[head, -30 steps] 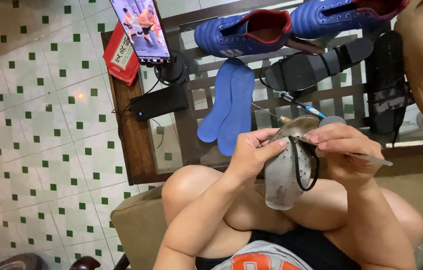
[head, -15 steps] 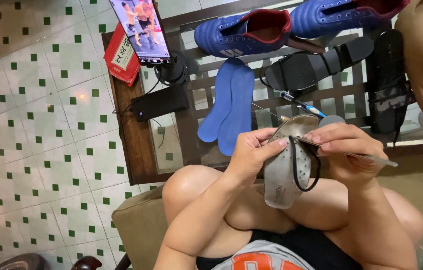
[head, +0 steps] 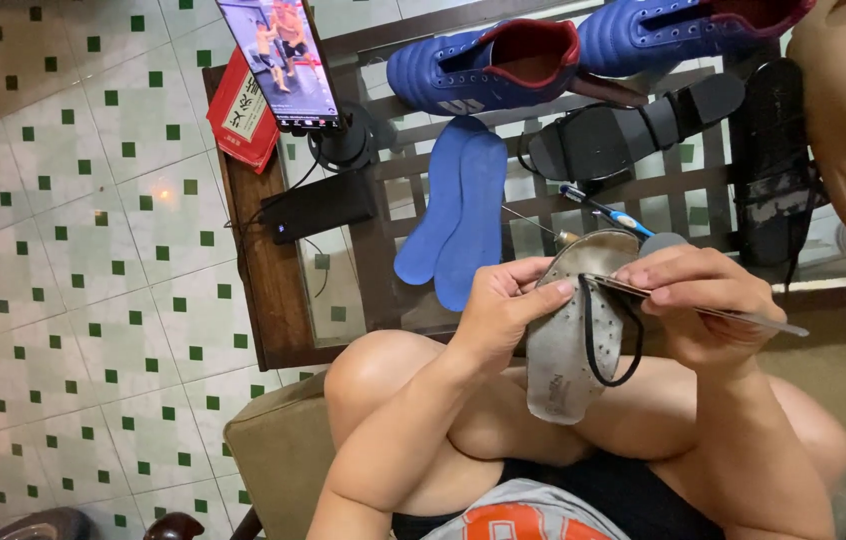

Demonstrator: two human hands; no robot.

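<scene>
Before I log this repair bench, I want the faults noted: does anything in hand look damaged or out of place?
Yes. The grey sandal sole in the left hand has its black strap hanging loose in a loop instead of fixed down. The right hand holds a thin metal tool at it. Two blue insoles lie out of the blue shoes.

A single head-worn camera looks steeply down from above the seated person, close over the lap, so the left hand (head: 503,310) and right hand (head: 698,300) sit near the middle of the picture. Beyond them it faces a wooden table (head: 263,300) and the tiled floor (head: 73,250) at the left. The frame appears tilted, probably from a turned head.
</scene>
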